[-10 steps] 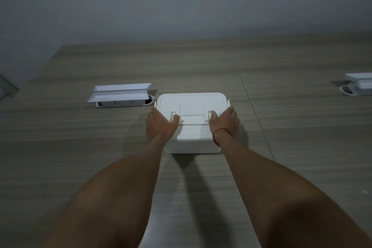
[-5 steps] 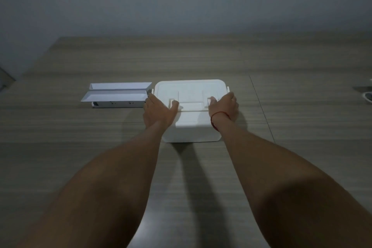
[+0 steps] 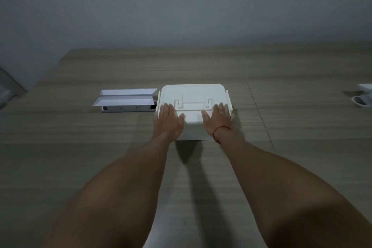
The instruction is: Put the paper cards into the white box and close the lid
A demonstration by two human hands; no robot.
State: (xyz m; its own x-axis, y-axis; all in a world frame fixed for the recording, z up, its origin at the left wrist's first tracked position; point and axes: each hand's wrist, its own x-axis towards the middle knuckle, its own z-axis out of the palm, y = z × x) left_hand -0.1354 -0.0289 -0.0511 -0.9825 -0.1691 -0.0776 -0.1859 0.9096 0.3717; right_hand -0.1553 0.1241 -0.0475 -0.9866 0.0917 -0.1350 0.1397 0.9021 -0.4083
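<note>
Change: 1 second ago both thumbs were hooked over the front edge of the lid; now both hands lie flatter, palms down, on the near part of it.
Left hand (image 3: 168,120): open and flat, fingers straight and close together, thumb out toward the middle, resting on the near left corner of the lid (image 3: 193,96).
Right hand (image 3: 218,118): the same on the near right corner, fingers stretched forward side by side; a red string (image 3: 220,129) circles the wrist.
Box (image 3: 194,127): white, on the wooden table (image 3: 302,127), roughly centred ahead of the person; the lid covers the whole top and looks level.
Cards: none visible outside the box; whether they are inside cannot be seen, since the lid hides the interior.
Meaning: this looks like the last press to seat the lid, so the task seems almost complete.
Nearby: 2 long white folded pieces (image 3: 125,99) lie just left of the box, with a small gap or bare contact, hard to tell.
Far right: another white object (image 3: 364,96) sits well apart at the table edge.
</note>
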